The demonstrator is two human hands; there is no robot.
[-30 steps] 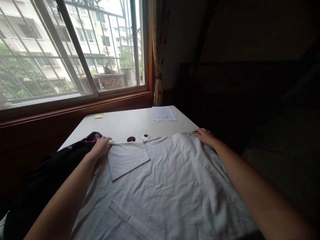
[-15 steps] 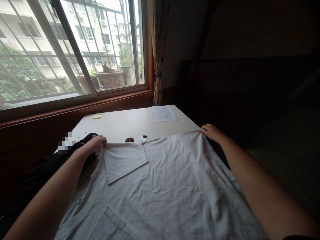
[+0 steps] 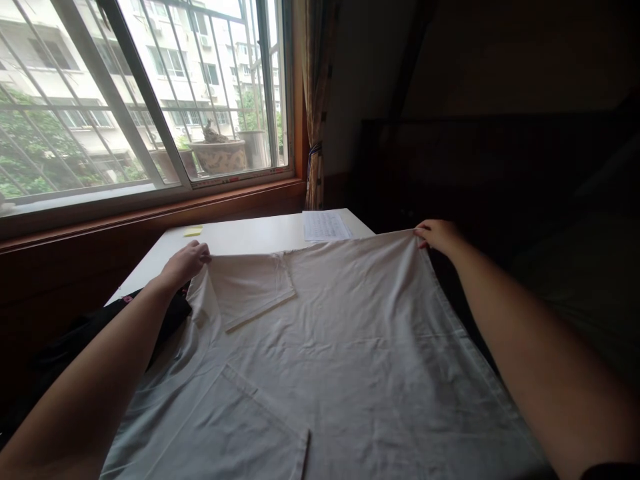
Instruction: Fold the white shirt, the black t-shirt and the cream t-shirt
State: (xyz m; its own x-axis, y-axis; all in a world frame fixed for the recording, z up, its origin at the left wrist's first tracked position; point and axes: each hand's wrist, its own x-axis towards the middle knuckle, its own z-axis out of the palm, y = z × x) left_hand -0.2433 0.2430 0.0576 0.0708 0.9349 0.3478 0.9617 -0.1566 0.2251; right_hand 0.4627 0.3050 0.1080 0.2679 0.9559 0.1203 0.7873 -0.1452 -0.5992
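Observation:
A white short-sleeved T-shirt (image 3: 340,333) is stretched out sideways in front of me, with light wrinkles across its body. One sleeve hangs folded near its upper left, and a second sleeve shape lies lower down. My left hand (image 3: 187,262) pinches the far left edge of the cloth. At the far right corner, my right hand (image 3: 437,237) grips the fabric between thumb and fingers. The far edge is taut between both hands, raised above the table. The lower end of the shirt runs out of view.
Beneath the shirt is a white table (image 3: 240,233), with printed sheets (image 3: 327,225) and a yellow sticky note (image 3: 193,231) at its far side. Dark cloth (image 3: 100,340) lies at the left. Behind stand a barred window (image 3: 150,100) and a tied curtain (image 3: 315,133).
Both hands have lifted the shirt's far edge upward, and the right hand has also shifted slightly outward. The cloth now covers the round items on the table, and more of the lower sleeve shows.

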